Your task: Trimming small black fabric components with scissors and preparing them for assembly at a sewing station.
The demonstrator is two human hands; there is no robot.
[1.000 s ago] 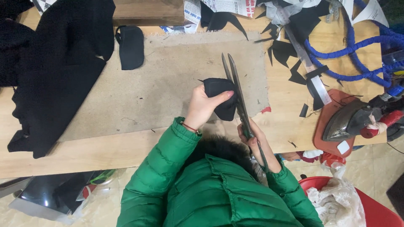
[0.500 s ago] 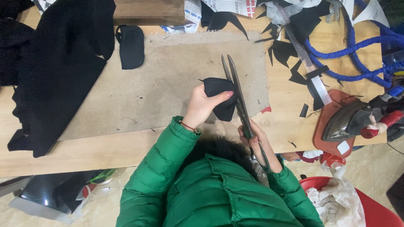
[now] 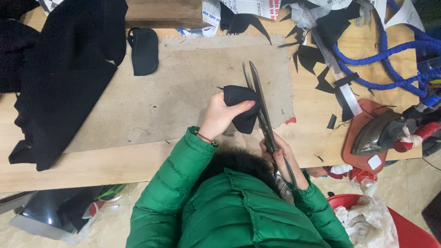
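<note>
Nothing's shifted since prev. frame: left hand (image 3: pixel 219 115) pinches black fabric piece (image 3: pixel 242 106), just left of upright shears (image 3: pixel 262 112); right hand (image 3: pixel 285 158) grips handles, prob. closed.

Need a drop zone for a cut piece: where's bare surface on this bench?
Free: the tan felt mat between the small black pouch and the left hand; also the bare wooden table strip along its near edge. Crowded: right end, with black scraps, blue hose, metal iron.
</note>
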